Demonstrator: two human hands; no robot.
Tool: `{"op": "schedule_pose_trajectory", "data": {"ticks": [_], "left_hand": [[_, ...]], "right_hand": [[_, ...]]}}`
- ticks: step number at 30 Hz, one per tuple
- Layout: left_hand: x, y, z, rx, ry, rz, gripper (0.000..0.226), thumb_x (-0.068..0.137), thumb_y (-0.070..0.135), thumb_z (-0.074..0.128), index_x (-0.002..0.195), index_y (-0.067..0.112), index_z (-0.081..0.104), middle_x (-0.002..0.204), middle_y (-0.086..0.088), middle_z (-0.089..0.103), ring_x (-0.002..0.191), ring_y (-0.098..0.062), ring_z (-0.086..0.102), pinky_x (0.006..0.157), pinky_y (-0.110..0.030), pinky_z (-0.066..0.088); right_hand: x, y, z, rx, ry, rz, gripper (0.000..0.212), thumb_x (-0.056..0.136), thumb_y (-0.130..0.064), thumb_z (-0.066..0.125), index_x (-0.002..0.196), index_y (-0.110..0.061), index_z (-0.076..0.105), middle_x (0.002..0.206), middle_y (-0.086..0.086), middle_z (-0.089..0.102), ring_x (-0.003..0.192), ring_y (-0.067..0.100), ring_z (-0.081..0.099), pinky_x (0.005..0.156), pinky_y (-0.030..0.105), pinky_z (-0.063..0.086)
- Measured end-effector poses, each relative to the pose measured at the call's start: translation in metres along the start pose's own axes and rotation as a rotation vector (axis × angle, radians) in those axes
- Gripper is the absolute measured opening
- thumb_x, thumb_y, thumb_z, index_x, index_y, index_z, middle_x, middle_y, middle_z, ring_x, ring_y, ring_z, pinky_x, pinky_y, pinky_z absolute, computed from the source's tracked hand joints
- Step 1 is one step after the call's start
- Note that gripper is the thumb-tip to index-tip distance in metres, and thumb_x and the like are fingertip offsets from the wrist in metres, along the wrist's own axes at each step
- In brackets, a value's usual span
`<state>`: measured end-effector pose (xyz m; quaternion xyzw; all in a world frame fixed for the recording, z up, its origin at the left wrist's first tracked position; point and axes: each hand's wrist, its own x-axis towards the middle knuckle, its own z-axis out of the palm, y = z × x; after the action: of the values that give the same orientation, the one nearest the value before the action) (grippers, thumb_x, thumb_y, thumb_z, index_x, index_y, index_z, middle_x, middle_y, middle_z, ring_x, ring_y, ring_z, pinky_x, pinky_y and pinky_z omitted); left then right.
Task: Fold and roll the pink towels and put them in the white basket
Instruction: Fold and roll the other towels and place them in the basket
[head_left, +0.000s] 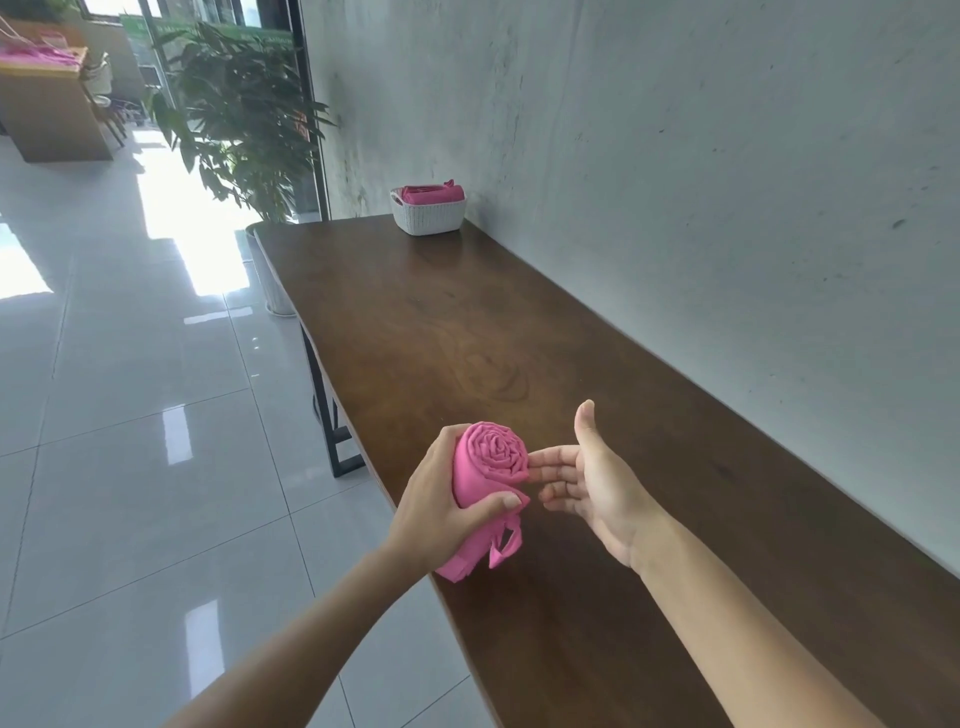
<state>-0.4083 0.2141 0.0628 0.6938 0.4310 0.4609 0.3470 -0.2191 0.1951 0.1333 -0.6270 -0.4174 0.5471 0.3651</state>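
The rolled towel (485, 475) is held above the near edge of the table (519, 332), spiral end facing up. The left hand (441, 512) grips it, fingers and thumb curled round the roll. The right hand (589, 480) is beside it, palm up, fingers straight and loosely together, tips touching the roll's end. The basket (430, 215) at the far end holds more towels (431, 192).

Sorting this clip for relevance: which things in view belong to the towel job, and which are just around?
Job: rolled pink towel gripped by left hand; right hand, open, fingertips at the roll; white basket holding pink towels.
Around: wooden table; potted plant.
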Motion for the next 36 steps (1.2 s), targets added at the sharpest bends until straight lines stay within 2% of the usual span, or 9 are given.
{"op": "schedule_pose_trajectory", "data": {"ticks": [6, 11, 14, 18, 22, 26, 29, 33, 36], "left_hand": [[0.003, 0.004, 0.000, -0.091, 0.072, -0.049, 0.070, 0.065, 0.061, 0.086, 0.119, 0.032, 0.053, 0.109, 0.017, 0.067, 0.102, -0.010, 0.068, 0.083, -0.032, 0.061], [0.004, 0.011, -0.001, -0.113, 0.162, -0.099, 0.056, 0.070, 0.060, 0.083, 0.110, 0.032, 0.056, 0.101, 0.015, 0.069, 0.094, -0.009, 0.070, 0.077, -0.029, 0.060], [0.004, 0.012, -0.001, -0.157, 0.174, -0.125, 0.051, 0.073, 0.049, 0.088, 0.108, 0.027, 0.057, 0.099, 0.011, 0.070, 0.091, -0.013, 0.070, 0.076, -0.030, 0.060], [0.004, 0.015, 0.000, -0.193, 0.156, -0.142, 0.050, 0.074, 0.043, 0.088, 0.108, 0.023, 0.057, 0.098, 0.009, 0.070, 0.091, -0.015, 0.071, 0.074, -0.028, 0.059], [0.004, 0.017, 0.000, -0.212, 0.158, -0.158, 0.055, 0.072, 0.052, 0.085, 0.109, 0.023, 0.057, 0.099, 0.006, 0.070, 0.091, -0.017, 0.071, 0.075, -0.028, 0.060], [0.002, 0.018, -0.002, -0.243, 0.191, -0.188, 0.050, 0.074, 0.051, 0.081, 0.107, 0.022, 0.058, 0.096, 0.010, 0.069, 0.088, -0.014, 0.070, 0.071, -0.021, 0.056], [0.001, 0.016, -0.003, -0.254, 0.214, -0.218, 0.048, 0.076, 0.054, 0.077, 0.107, 0.023, 0.058, 0.094, 0.012, 0.068, 0.087, -0.013, 0.070, 0.070, -0.021, 0.055], [0.000, 0.016, -0.003, -0.276, 0.236, -0.244, 0.055, 0.073, 0.062, 0.074, 0.106, 0.021, 0.059, 0.092, 0.011, 0.068, 0.084, -0.014, 0.070, 0.068, -0.021, 0.055], [-0.001, 0.017, -0.002, -0.285, 0.243, -0.264, 0.056, 0.073, 0.064, 0.073, 0.104, 0.020, 0.059, 0.089, 0.010, 0.068, 0.082, -0.016, 0.070, 0.067, -0.022, 0.056]], "right_hand": [[-0.007, 0.004, 0.005, 0.066, -0.043, -0.059, 0.082, 0.097, -0.072, 0.017, 0.112, -0.014, 0.073, 0.103, 0.004, 0.078, 0.102, 0.025, 0.070, 0.094, 0.039, 0.054], [-0.018, 0.020, 0.005, -0.023, -0.062, -0.062, 0.058, 0.088, -0.066, 0.055, 0.112, -0.017, 0.072, 0.107, 0.003, 0.076, 0.096, 0.019, 0.069, 0.085, 0.036, 0.055], [-0.025, 0.029, 0.009, -0.079, -0.155, 0.014, 0.053, 0.087, -0.060, 0.065, 0.112, -0.014, 0.072, 0.108, 0.002, 0.076, 0.094, 0.015, 0.069, 0.086, 0.035, 0.054], [-0.028, 0.032, 0.013, -0.108, -0.179, 0.047, 0.045, 0.090, -0.051, 0.070, 0.111, -0.011, 0.072, 0.104, 0.003, 0.077, 0.092, 0.015, 0.069, 0.087, 0.035, 0.054], [-0.030, 0.031, 0.015, -0.074, -0.181, 0.049, 0.026, 0.099, -0.034, 0.064, 0.105, -0.010, 0.073, 0.091, 0.002, 0.076, 0.089, 0.015, 0.068, 0.084, 0.033, 0.055], [-0.033, 0.031, 0.015, 0.221, -0.202, 0.121, 0.018, 0.100, -0.020, 0.060, 0.098, -0.009, 0.073, 0.088, 0.006, 0.068, 0.086, 0.019, 0.064, 0.082, 0.035, 0.053], [-0.037, 0.034, 0.016, 0.511, -0.242, 0.190, 0.016, 0.098, -0.021, 0.061, 0.094, -0.009, 0.070, 0.090, 0.009, 0.066, 0.086, 0.021, 0.063, 0.083, 0.037, 0.052], [-0.043, 0.039, 0.024, 0.775, -0.213, 0.131, 0.017, 0.093, -0.021, 0.063, 0.088, -0.010, 0.075, 0.097, 0.011, 0.068, 0.088, 0.022, 0.066, 0.087, 0.039, 0.050], [-0.047, 0.037, 0.031, 0.938, -0.152, 0.061, 0.022, 0.098, -0.021, 0.056, 0.101, -0.009, 0.074, 0.110, 0.012, 0.071, 0.102, 0.024, 0.070, 0.096, 0.040, 0.047]]}}
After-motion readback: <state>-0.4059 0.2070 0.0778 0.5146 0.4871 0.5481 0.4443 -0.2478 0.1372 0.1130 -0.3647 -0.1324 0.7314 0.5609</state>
